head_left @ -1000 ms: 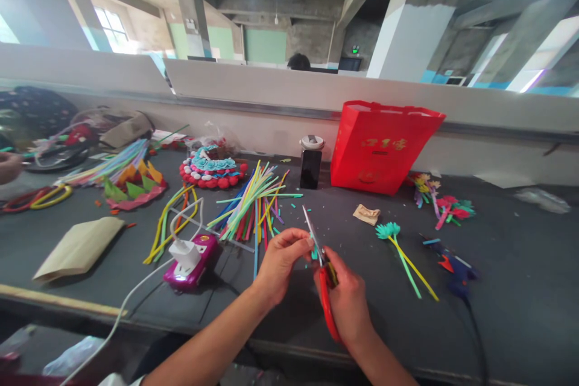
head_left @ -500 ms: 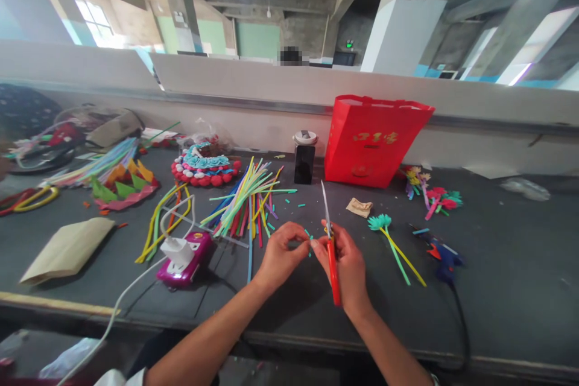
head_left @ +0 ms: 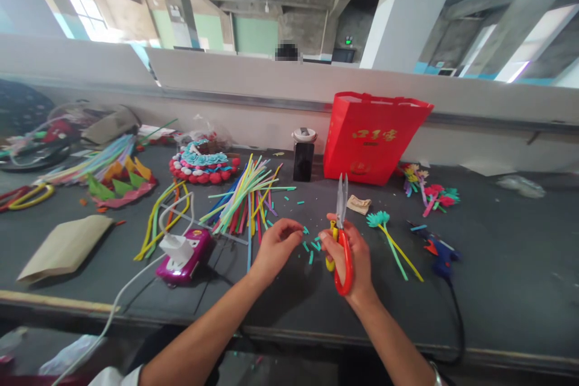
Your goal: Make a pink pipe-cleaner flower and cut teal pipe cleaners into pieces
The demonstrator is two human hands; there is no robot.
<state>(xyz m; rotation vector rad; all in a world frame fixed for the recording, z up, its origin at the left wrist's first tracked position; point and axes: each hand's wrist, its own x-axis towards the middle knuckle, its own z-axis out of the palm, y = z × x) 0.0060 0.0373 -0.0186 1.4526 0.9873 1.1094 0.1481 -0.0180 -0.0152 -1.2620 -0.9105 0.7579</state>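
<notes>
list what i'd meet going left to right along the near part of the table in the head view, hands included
Folded brown paper, purple power socket, left hand, teal clippings, right hand holding scissors, teal flower, blue glue gun.

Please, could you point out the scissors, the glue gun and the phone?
Scissors (head_left: pixel 342 211), head view: on the blades.
Glue gun (head_left: pixel 445 259), head view: on its blue body.
Phone (head_left: pixel 303 161), head view: on the dark screen.
</notes>
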